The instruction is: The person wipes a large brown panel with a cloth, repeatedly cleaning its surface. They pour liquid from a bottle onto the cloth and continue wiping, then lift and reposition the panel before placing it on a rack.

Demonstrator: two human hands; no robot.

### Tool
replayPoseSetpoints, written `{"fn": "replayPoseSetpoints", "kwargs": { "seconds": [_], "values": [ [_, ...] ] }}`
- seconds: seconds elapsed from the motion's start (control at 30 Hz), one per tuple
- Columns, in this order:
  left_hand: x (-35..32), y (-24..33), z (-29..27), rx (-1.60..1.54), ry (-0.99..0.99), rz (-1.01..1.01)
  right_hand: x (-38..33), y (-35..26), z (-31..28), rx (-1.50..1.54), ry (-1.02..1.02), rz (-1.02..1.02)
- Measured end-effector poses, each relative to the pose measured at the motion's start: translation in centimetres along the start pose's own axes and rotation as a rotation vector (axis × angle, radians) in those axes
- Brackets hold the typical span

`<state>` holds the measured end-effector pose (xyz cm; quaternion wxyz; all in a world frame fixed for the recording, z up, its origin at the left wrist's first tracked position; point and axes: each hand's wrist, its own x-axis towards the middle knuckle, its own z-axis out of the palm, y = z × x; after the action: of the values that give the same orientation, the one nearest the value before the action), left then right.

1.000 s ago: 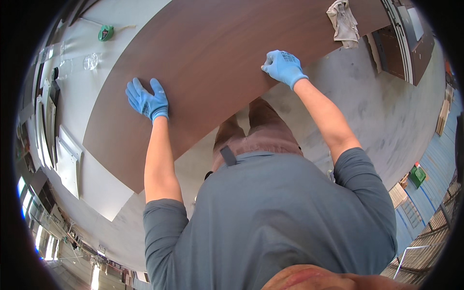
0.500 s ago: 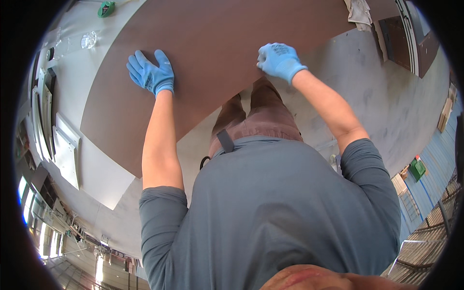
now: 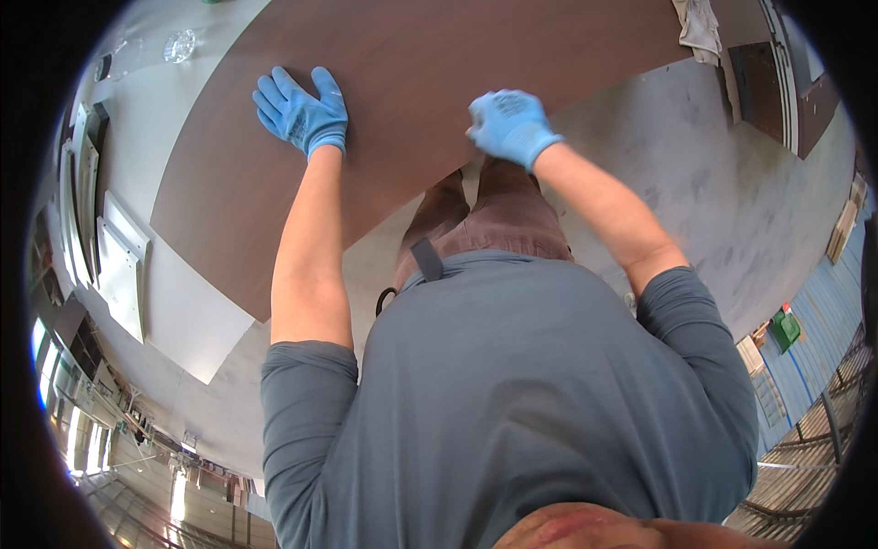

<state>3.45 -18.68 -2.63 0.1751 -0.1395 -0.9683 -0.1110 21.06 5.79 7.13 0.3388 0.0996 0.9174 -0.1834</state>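
Observation:
A large brown panel (image 3: 393,101) lies in front of me, its near edge close to my legs. On its left part rests my left hand (image 3: 304,112), in a blue glove, pressed flat with the fingers spread. My right hand (image 3: 514,126), gloved alike, is curled closed over the panel near its front edge. The fingers of that hand are bent under, a little blurred, and hide whatever they may hold.
Beyond the panel's left edge lies a clear plastic bottle (image 3: 179,46) on a pale surface. White and dark boards (image 3: 123,265) are stacked at the left. At the upper right are a pale cloth (image 3: 700,32) and dark panels (image 3: 768,91). A green container (image 3: 784,329) stands far right.
My right hand has shifted left along the panel's near edge, still closed. The left hand stays flat in about the same place on the panel, while the whole view has tilted slightly.

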Motion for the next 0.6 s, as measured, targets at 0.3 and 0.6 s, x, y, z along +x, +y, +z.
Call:
{"fn": "replayPoseSetpoints", "kwargs": {
  "seconds": [0.3, 0.6],
  "values": [
    [0.0, 0.1, -0.5, -0.091, -0.098, -0.068, -0.6, 0.9, -0.3, 0.124, -0.035, 0.205],
    [-0.2, 0.0, 0.1, -0.016, 0.005, -0.021, 0.7, -1.0, 2.1, 0.172, 0.014, 0.124]
  ]
}}
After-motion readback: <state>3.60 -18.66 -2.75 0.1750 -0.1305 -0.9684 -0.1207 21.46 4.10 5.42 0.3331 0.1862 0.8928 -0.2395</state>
